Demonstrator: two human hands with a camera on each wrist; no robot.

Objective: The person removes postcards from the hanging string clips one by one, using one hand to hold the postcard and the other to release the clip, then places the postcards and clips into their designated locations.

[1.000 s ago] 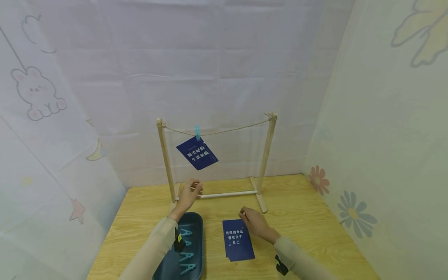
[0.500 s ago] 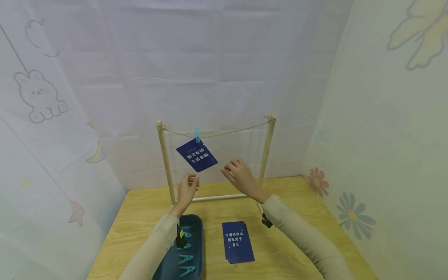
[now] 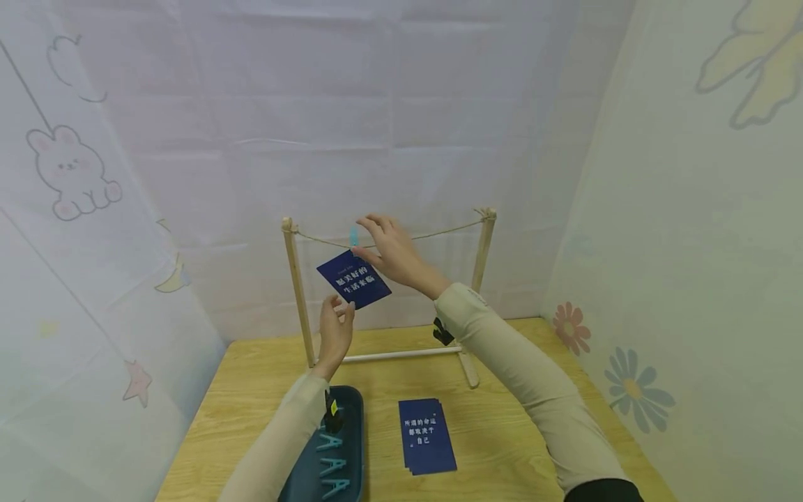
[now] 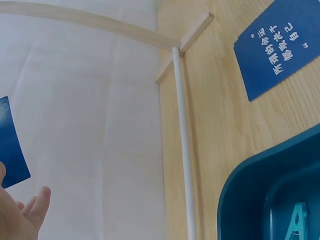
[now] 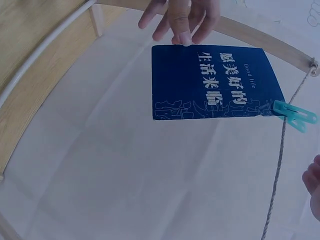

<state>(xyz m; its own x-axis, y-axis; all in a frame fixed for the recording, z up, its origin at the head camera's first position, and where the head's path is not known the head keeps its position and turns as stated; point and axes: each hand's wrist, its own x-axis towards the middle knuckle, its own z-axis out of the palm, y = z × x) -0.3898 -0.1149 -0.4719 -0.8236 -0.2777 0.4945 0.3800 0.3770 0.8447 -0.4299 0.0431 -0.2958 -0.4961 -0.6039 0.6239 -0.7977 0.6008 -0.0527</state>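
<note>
A dark blue card [image 3: 353, 280] with white writing hangs tilted from a rope [image 3: 439, 231], held by a light-blue clothespin [image 5: 296, 114] at one corner. My left hand [image 3: 335, 331] is just below the card; in the right wrist view its thumb [image 5: 182, 30] is at the card's edge, the other fingers spread beyond. My right hand [image 3: 398, 254] is raised beside the clothespin with thumb and fingers apart, partly covering the card's upper corner in the head view. In the right wrist view some of its fingers [image 5: 314, 176] show apart from the clothespin.
The rope spans a wooden frame [image 3: 482, 261] with a white bottom bar [image 3: 401, 355]. A stack of blue cards [image 3: 428, 436] lies on the wooden table [image 3: 514, 404]. Left of it, a dark teal tray [image 3: 359, 418] contains several clothespins [image 3: 334, 466], partly behind my left arm.
My right hand has risen from beside the card stack to the clothespin on the rope. My left hand has moved slightly up to the hanging card's lower corner.
</note>
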